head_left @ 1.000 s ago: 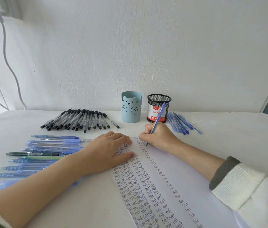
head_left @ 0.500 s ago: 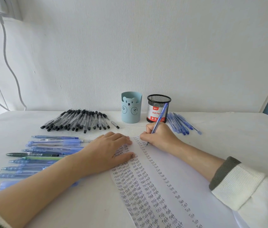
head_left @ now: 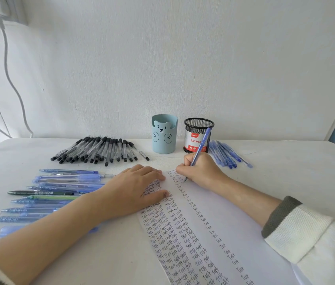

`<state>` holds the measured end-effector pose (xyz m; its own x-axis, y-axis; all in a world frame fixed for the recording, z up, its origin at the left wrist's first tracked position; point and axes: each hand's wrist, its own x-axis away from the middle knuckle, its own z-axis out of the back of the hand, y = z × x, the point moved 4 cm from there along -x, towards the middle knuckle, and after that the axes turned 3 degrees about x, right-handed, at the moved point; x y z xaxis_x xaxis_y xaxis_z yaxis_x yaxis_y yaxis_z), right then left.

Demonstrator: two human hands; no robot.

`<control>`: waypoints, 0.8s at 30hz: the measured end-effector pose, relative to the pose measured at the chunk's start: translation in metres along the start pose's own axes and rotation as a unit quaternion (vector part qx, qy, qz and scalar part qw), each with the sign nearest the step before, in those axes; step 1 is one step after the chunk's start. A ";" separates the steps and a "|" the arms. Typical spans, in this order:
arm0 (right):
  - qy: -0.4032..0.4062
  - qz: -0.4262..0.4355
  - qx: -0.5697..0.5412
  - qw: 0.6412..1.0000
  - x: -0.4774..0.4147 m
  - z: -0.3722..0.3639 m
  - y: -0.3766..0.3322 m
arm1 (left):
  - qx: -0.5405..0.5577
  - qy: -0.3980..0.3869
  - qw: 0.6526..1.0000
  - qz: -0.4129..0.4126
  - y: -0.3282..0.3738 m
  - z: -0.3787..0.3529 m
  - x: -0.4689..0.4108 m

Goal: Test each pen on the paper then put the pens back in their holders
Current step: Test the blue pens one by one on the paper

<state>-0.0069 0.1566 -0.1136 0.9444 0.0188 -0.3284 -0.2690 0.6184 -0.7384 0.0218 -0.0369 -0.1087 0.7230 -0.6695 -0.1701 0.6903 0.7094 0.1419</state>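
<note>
Pen (head_left: 200, 149) still touching paper (head_left: 226, 221); right hand (head_left: 202, 170) nudged slightly rightward.

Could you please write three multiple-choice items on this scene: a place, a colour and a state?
1. Where does the mesh holder stand? A. right of the bear holder B. left of it C. behind it
2. What colour is the pen in the right hand? A. black B. blue C. green
3. What is the left hand doing? A. gripping a pen B. hovering C. lying flat on the paper
1 A: it stands at the bear holder's right. 2 B: the barrel is blue. 3 C: it lies flat, holding nothing.
</note>
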 end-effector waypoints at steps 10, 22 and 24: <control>0.016 -0.058 -0.078 0.995 0.003 0.009 -0.007 | 0.005 0.001 1.000 -0.003 -0.001 -0.001 0.000; 0.025 -0.060 -0.189 0.980 -0.003 0.030 -0.022 | 0.003 0.001 1.000 -0.004 -0.001 0.000 0.001; -0.001 -0.091 -0.271 0.958 -0.003 0.029 -0.021 | 0.001 0.001 1.000 -0.005 -0.001 0.000 0.000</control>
<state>0.0011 0.1663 -0.0798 0.9852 -0.0481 -0.1644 -0.1582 0.1119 -0.9810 0.0213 -0.0375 -0.1093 0.7156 -0.6765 -0.1738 0.6980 0.7018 0.1423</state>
